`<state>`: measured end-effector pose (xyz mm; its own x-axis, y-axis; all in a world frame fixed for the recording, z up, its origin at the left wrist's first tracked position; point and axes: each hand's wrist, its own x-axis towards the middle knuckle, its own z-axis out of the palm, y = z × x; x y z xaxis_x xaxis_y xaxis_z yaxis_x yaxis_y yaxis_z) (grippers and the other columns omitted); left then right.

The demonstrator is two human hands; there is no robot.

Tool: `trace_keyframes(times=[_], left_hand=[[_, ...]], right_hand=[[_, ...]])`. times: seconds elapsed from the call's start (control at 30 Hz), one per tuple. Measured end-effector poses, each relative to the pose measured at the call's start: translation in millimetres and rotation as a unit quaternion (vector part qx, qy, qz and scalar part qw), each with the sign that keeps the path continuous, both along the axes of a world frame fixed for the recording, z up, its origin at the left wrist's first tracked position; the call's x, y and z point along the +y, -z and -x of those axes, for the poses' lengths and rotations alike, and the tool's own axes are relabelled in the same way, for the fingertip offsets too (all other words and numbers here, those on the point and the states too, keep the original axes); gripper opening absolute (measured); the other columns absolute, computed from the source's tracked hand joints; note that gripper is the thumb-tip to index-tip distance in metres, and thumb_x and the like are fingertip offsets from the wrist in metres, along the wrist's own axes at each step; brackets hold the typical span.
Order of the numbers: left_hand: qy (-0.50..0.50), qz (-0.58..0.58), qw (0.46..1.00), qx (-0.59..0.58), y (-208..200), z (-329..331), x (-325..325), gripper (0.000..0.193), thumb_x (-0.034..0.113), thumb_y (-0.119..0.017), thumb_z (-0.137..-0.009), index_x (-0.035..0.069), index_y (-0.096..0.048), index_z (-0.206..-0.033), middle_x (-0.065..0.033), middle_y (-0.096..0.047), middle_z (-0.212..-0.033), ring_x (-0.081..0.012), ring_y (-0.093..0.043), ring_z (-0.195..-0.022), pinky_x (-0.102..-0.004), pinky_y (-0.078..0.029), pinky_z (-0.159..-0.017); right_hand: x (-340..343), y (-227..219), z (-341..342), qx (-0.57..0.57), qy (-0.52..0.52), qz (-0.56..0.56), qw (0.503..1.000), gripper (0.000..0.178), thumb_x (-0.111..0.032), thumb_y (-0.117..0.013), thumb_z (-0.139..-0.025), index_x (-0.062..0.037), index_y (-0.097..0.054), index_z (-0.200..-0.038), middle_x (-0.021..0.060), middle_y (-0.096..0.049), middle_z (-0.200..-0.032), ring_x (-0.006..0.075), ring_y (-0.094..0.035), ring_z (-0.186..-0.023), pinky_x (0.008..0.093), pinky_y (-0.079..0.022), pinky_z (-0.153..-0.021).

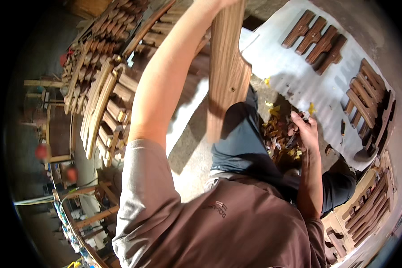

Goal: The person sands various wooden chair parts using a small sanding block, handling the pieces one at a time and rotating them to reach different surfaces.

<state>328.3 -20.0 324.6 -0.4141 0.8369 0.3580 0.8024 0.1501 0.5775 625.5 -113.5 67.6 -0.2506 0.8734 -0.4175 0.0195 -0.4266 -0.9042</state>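
Note:
A long brown wooden part (230,58) with a curved cut-out and a small hole rises in front of me and runs off the top edge of the head view. My left hand (216,3) shows only in part there, closed on the upper end of this wooden part; its fingertips are cut off. Lower and to the right, my right hand (307,129) is closed, thumb raised, around something small and greyish that I cannot make out. Below and beside that hand lies a heap of small brown and yellow pieces (277,138).
A white sheet (277,58) bears dark notched wooden parts (317,42), stacked slats (366,96) and a screwdriver (342,129). Stacked wooden pieces (107,107) stand at the left. A cardboard box (339,219) with more wooden parts sits at the lower right.

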Motion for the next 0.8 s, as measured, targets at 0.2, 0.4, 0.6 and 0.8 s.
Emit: trace_keyframes(times=[0.2,0.4,0.6,0.8], left_hand=[[0.029,-0.128,0.983,-0.128,-17.6,-7.8,60.9,0.085,0.042,-0.087,-0.063,-0.009,-0.048,-0.119,-0.023,-0.065,-0.111,-0.0317,-0.065,-0.101,-0.0377,-0.053,-0.087],[0.059,-0.054,0.971,-0.225,57.6,-22.2,129.7,0.074,0.039,-0.09,-0.064,-0.007,-0.062,-0.115,-0.0135,-0.067,-0.105,-0.0214,-0.065,-0.092,-0.0353,-0.054,-0.08],[0.175,-0.003,0.931,-0.321,113.0,-81.3,149.8,0.083,0.039,-0.086,-0.07,-0.011,-0.053,-0.128,-0.0172,-0.06,-0.122,-0.0248,-0.06,-0.106,-0.0378,-0.051,-0.091],[0.108,0.093,0.935,-0.325,108.7,-128.1,142.5,0.105,0.048,-0.083,-0.072,-0.006,-0.031,-0.146,-0.0191,-0.039,-0.147,-0.0313,-0.045,-0.129,-0.0462,-0.042,-0.107]], right_hand=[[-39.9,15.6,-14.8,0.084,-0.026,0.142,0.986,0.015,0.0,-0.055,-0.091,0.0072,-0.063,-0.101,0.0133,-0.068,-0.082,0.0213,-0.065,-0.07,0.0319,-0.053,-0.055],[-51.1,-26.3,-24.5,0.072,0.01,-0.099,0.992,0.032,-0.015,-0.07,-0.091,0.0011,-0.063,-0.118,0.0044,-0.066,-0.082,0.0113,-0.062,-0.071,0.0278,-0.052,-0.063],[-73.8,-47.2,-39.9,-0.266,0.025,-0.378,0.887,0.062,-0.045,-0.083,-0.064,-0.0043,-0.067,-0.108,0.0168,-0.068,-0.081,0.037,-0.064,-0.087,0.0427,-0.053,-0.078],[-80.9,-27.4,-38.8,-0.245,0.049,-0.317,0.915,0.058,-0.038,-0.082,-0.064,-0.0014,-0.065,-0.105,0.0198,-0.067,-0.074,0.0388,-0.066,-0.075,0.0442,-0.053,-0.067]])
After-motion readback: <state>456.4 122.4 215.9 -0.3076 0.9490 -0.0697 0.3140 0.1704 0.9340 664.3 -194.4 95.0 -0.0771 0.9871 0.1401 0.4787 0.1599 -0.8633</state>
